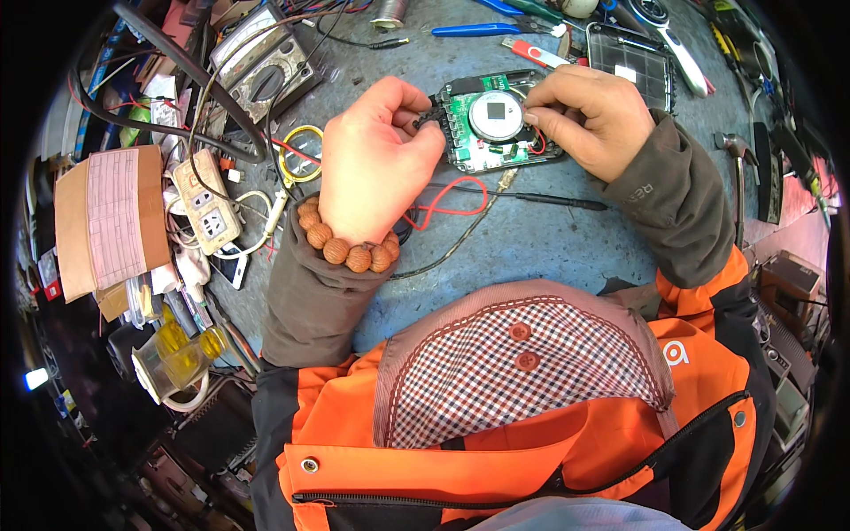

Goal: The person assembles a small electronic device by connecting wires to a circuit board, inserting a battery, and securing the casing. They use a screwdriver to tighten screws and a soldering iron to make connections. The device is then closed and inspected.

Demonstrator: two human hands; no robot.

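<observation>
On the blue worktop lies an opened black-cased electronic device (459, 108) with a green circuit board and a round white speaker (497, 131) bearing a dark square in its middle. Thin red and black wires curve at the speaker's lower right. My left hand (379, 157), a bead bracelet at its wrist, has its fingers curled and closed on the case's left edge. At the right side, my right hand (591, 113) pinches thumb and forefinger together beside the speaker's rim. What lies between those fingertips is too small to make out.
A red test lead (450, 182) and a black probe (558, 198) lie just below the device. Blue-handled pliers (474, 30), a red-and-white stick (534, 53) and a clear plastic case (630, 66) lie beyond. An analogue multimeter (266, 75) and power strip (207, 202) stand left, a hammer (737, 155) right.
</observation>
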